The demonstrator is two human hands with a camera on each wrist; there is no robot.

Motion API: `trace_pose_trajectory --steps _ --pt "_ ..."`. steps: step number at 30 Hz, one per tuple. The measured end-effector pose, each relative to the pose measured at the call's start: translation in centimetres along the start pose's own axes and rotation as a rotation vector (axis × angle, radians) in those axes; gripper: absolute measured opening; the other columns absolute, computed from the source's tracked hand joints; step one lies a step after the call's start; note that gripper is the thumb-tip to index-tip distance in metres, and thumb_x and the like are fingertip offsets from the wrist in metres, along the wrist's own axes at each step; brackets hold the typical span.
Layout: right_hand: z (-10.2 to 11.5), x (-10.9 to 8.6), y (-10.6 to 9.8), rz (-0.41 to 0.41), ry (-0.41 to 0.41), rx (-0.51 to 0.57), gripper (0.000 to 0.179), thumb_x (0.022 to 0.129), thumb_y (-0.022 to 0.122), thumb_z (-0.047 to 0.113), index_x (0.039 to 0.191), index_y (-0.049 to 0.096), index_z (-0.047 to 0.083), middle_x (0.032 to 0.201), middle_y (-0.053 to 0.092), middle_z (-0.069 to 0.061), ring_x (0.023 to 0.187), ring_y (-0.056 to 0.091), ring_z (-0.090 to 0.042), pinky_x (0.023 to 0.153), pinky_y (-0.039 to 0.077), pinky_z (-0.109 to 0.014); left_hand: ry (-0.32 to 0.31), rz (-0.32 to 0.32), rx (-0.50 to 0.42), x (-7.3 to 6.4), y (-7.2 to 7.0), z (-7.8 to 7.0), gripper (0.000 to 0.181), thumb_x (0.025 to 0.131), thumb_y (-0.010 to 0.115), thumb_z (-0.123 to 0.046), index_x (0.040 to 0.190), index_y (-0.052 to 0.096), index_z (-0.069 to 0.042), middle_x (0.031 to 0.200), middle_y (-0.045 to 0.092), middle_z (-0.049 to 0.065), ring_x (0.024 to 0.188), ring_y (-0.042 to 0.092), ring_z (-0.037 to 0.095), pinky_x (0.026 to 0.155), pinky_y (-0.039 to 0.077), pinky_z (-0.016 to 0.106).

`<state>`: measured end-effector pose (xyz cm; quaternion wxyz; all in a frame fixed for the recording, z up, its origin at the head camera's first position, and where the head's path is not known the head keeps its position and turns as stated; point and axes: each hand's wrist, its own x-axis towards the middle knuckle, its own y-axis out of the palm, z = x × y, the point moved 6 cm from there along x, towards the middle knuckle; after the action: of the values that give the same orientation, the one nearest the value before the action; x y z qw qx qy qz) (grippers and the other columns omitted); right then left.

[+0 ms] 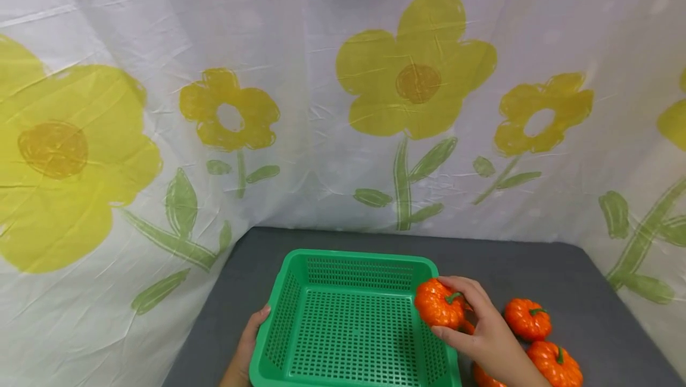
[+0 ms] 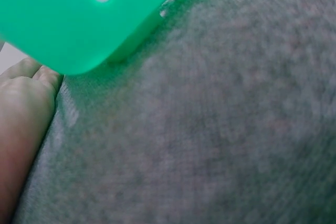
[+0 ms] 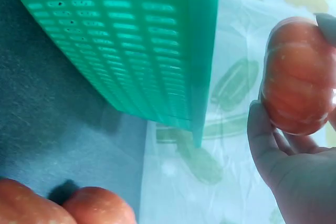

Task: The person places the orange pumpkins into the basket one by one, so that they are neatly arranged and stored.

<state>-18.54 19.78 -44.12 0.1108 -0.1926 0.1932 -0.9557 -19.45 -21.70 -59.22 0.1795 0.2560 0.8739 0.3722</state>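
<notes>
A green plastic basket (image 1: 354, 333) with perforated walls and floor stands on the dark tabletop, its inside bare. My left hand (image 1: 250, 339) holds the basket's left side at the rim; in the left wrist view its fingers are partly hidden behind the basket's corner (image 2: 79, 40). My right hand (image 1: 485, 327) grips a small orange pumpkin (image 1: 438, 303) with a green stem, thumb on one side and fingers on the other. This pumpkin is raised over the basket's right rim. The right wrist view shows the held pumpkin (image 3: 299, 77) beside the basket wall (image 3: 121, 40).
Right of the basket lie more orange pumpkins, one farther back (image 1: 527, 319) and one nearer (image 1: 554, 364); others are partly hidden under my right hand and arm. A white cloth (image 1: 311, 167) printed with yellow flowers hangs behind and beside the dark tabletop (image 1: 482, 254).
</notes>
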Motion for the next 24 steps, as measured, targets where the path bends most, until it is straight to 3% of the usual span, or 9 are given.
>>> trace_pose_trajectory --steps 4,10,18,24 --pt "0.3 0.9 0.2 0.023 -0.007 0.036 0.068 0.095 0.088 0.005 0.154 0.056 0.017 0.15 0.046 -0.011 0.117 0.06 -0.019 0.086 0.061 -0.034 -0.024 0.05 -0.029 0.0 0.3 0.2 0.072 0.111 0.027 -0.067 0.16 0.052 -0.02 0.149 0.058 0.011 0.138 0.056 0.028 0.121 0.038 0.05" --pt "1.1 2.2 0.8 0.037 -0.005 0.051 0.066 0.094 0.089 0.009 0.152 0.058 0.018 0.149 0.047 -0.012 0.116 0.059 -0.026 0.088 0.06 -0.034 -0.042 0.057 -0.06 -0.2 1.5 -0.2 0.074 0.111 0.022 -0.068 0.157 0.057 -0.021 0.15 0.058 0.012 0.139 0.055 0.028 0.124 0.034 0.051" --pt "2.2 4.5 2.5 0.07 -0.059 0.032 0.066 0.094 0.091 0.014 0.151 0.06 0.019 0.148 0.05 -0.007 0.123 0.055 -0.03 0.09 0.06 -0.038 -0.021 -0.066 0.0 -0.2 1.1 -0.3 0.076 0.113 0.024 -0.066 0.167 0.04 -0.016 0.15 0.058 0.014 0.137 0.057 0.03 0.122 0.037 0.053" --pt "2.6 5.8 4.5 0.118 -0.056 0.061 0.068 0.093 0.092 0.014 0.152 0.059 0.019 0.148 0.05 -0.007 0.124 0.057 -0.033 0.091 0.06 -0.041 -0.027 -0.072 -0.008 -0.3 1.1 -0.2 0.075 0.112 0.025 -0.067 0.166 0.042 -0.017 0.149 0.059 0.013 0.136 0.058 0.029 0.121 0.038 0.051"
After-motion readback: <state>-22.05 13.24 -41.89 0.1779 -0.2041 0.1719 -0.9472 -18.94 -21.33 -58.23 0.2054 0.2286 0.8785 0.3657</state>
